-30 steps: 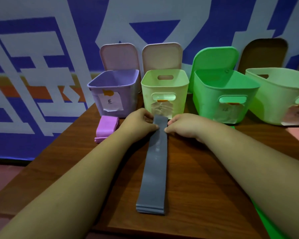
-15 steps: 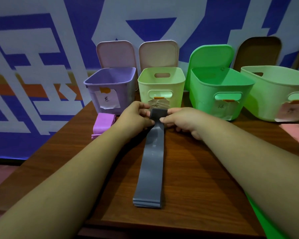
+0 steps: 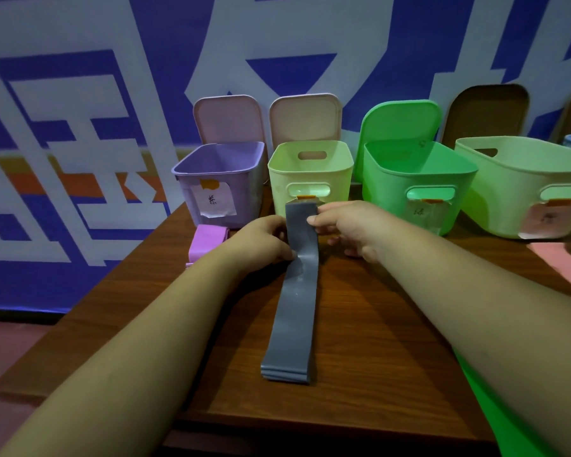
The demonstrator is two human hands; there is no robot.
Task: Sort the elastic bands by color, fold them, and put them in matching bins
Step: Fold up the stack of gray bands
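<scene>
**Head view: grey band (image 3: 294,318) pinched at its far end by both hands**

Behind the grey band, the background is filled by a blue-and-white wall banner (image 3: 80,159) crossed by an orange stripe. Its large shapes cannot be read as words. The band is borne by a brown wooden table (image 3: 376,341), which extends to both sides of it.

Four open bins are lined up beyond the band. A purple bin (image 3: 244,199) is set beyond and to the left, and a pale yellow-green bin (image 3: 277,186) directly behind the raised end. A bright green bin (image 3: 386,199) is set beyond and to the right, and a larger pale green bin (image 3: 508,199) farther right.

A paper label (image 3: 213,201) bearing one handwritten character is taped to the purple bin. The labels on the other bins are blurred or covered and cannot be read.

The grey band is stacked in several layers. Its near end is laid flat on the wood, while its far end is held up off the table. Its left edge is gripped by the left hand (image 3: 261,240), fingers curled. Its right edge, nearer the top, is pinched by the right hand (image 3: 350,225) between thumb and forefinger. Both forearms are stretched alongside the band.

A folded purple band (image 3: 206,242) is laid on the table to the grey band's left.
</scene>
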